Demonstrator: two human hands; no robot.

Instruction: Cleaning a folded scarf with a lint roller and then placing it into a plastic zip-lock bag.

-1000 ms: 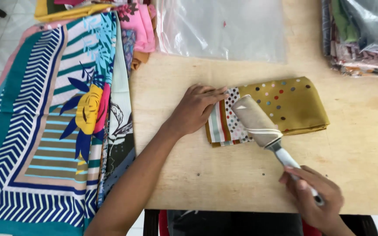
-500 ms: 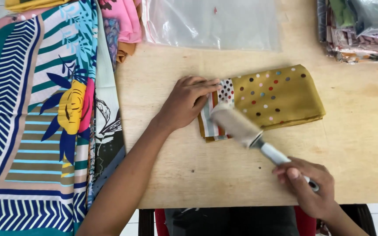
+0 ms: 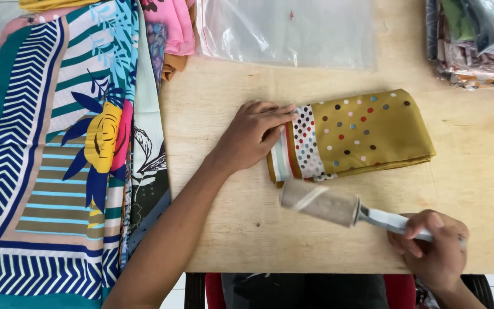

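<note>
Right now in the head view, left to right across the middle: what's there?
Patterned scarf draped at the left → left hand → folded mustard dotted scarf → right hand, nearer the table edge, holding the lint roller.

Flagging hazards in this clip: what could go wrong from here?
1. The left hand pins only one end of the folded mustard scarf; the free end could bunch or slide if the lint roller drags across it.
2. The roller looks well covered in lint and may pick up little.
3. The right hand grips the handle's far end, so control may be loose.
</note>
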